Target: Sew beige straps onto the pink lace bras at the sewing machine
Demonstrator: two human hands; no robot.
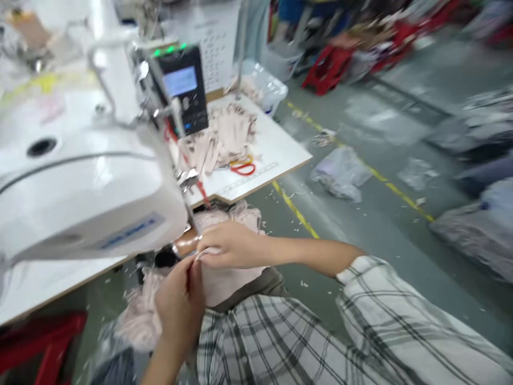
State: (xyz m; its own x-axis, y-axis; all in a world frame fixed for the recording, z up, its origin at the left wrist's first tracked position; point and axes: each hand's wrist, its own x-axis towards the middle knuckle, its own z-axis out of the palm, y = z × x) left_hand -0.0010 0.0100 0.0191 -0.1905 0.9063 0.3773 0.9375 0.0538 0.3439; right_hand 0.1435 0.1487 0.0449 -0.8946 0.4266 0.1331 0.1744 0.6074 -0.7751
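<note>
While closed, left fingers (195, 280) and right fingers (214, 260) on pink fabric (226, 283).

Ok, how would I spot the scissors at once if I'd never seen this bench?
Start at the big white sewing machine and go right, past the dark control panel with a lit screen, to the white tabletop. At the near edge of the pale pink fabric pieces lie the scissors, set apart by their red and yellow handle loops.
</note>
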